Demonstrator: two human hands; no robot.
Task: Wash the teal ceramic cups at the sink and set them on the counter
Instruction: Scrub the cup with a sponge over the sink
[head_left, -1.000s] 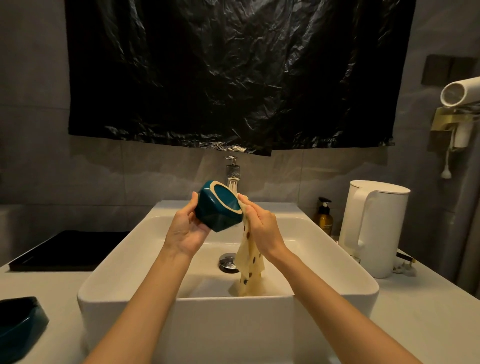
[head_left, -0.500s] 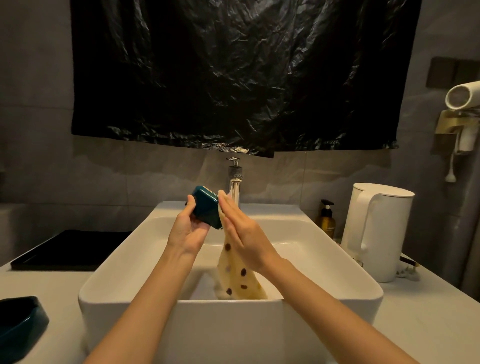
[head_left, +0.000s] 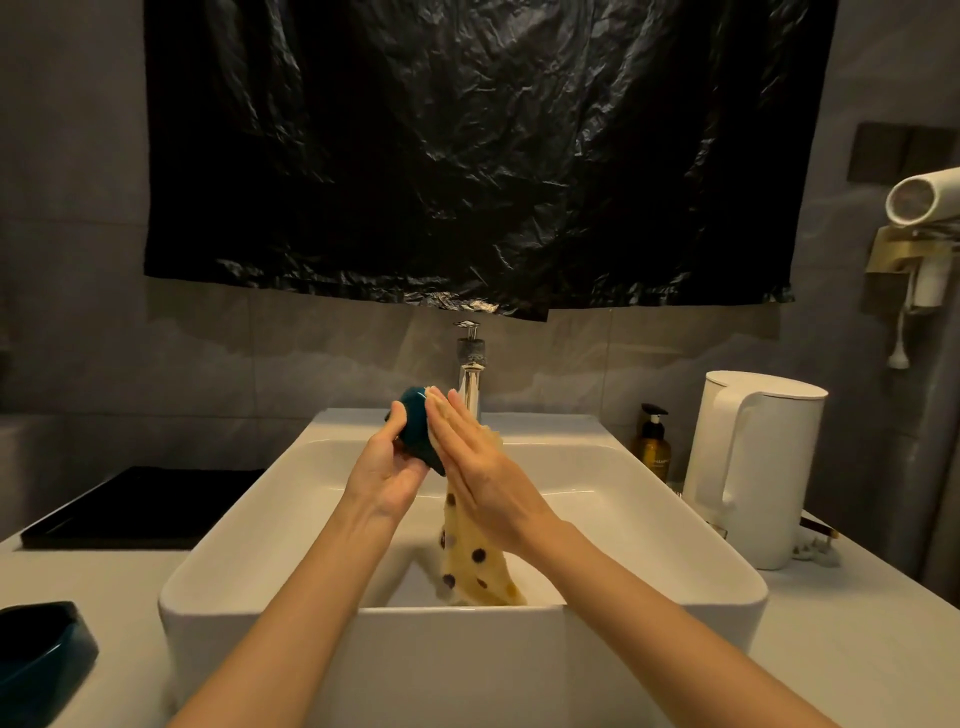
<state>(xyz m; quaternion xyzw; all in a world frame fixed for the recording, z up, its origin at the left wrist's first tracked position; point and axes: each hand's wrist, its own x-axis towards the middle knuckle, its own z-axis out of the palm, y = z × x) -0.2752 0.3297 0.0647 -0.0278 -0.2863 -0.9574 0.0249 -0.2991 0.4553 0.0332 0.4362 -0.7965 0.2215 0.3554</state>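
Head view: the teal ceramic cup (head_left: 415, 434) is held up over the white rectangular sink (head_left: 249, 551), just in front of the chrome faucet (head_left: 471, 382). The left hand (head_left: 387, 480) cradles it from 7 o'clock, thumb and fingers curled round its glossy, faceted wall. The right hand (head_left: 485, 480) stands at the cup's 3 o'clock, fingers straight and together. Its flat palm presses a limp yellow cloth (head_left: 475, 564) with dark dots against the cup, and the cloth's tail hangs toward 6 o'clock into the basin. The cup appears tipped on its side, its axis running roughly 9 to 3 between the palms, so the right hand looks placed to rub. A second teal cup (head_left: 36, 660) sits on the pale matte bench (head_left: 119, 587) at 8 o'clock.
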